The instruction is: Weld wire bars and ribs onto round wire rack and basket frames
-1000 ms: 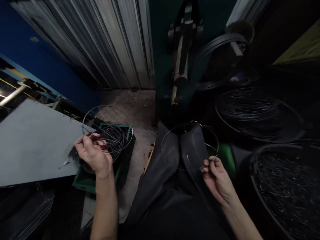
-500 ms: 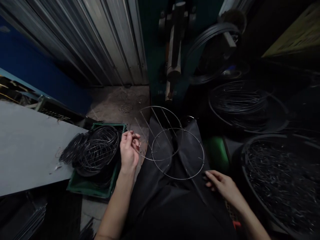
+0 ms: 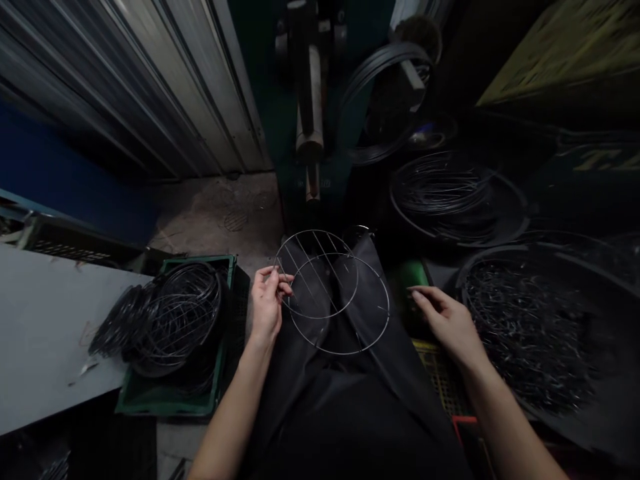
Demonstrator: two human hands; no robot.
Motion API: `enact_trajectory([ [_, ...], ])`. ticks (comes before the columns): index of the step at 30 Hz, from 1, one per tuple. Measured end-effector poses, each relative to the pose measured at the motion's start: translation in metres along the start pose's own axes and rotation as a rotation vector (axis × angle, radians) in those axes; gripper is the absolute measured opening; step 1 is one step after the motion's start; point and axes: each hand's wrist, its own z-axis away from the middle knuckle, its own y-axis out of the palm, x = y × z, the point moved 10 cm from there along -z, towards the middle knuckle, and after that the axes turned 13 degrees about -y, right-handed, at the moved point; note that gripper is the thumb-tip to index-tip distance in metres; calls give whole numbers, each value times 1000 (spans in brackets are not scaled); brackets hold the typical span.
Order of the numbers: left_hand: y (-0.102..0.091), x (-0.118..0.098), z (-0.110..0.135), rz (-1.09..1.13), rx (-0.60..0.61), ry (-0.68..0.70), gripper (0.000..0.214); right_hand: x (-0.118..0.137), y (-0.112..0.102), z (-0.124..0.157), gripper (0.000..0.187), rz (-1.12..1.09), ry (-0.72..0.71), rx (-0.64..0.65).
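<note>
My left hand (image 3: pixel 269 303) pinches the rim of a round wire grid (image 3: pixel 317 273) and holds it over the black apron (image 3: pixel 345 393) on my lap. A larger plain wire ring (image 3: pixel 345 333) overlaps the grid on its right and lies against the apron. My right hand (image 3: pixel 445 320) hovers just right of that ring with its fingers loosely spread, touching nothing I can see.
A green crate (image 3: pixel 170 397) at my left holds a stack of dark wire grids (image 3: pixel 170 317), beside a grey table top (image 3: pixel 35 333). Coils of wire (image 3: pixel 445 193) and a black tub of wire pieces (image 3: pixel 525 320) sit at the right. A machine post (image 3: pixel 307 113) stands ahead.
My left hand carried the wire grid from over the crate to my lap. My right hand let go of the plain ring, which now rests on the apron, and lifted beside it.
</note>
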Motion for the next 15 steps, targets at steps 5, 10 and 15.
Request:
enact_trajectory([
  [5,1,12,-5,-42,27,-32,29,-30,12,8,43,-80,113,20],
  [10,6,26,-10,-93,67,-92,34,-51,15,15,42,-115,157,-1],
  [15,8,27,-11,-128,64,-101,36,-57,18,10,39,-85,126,11],
])
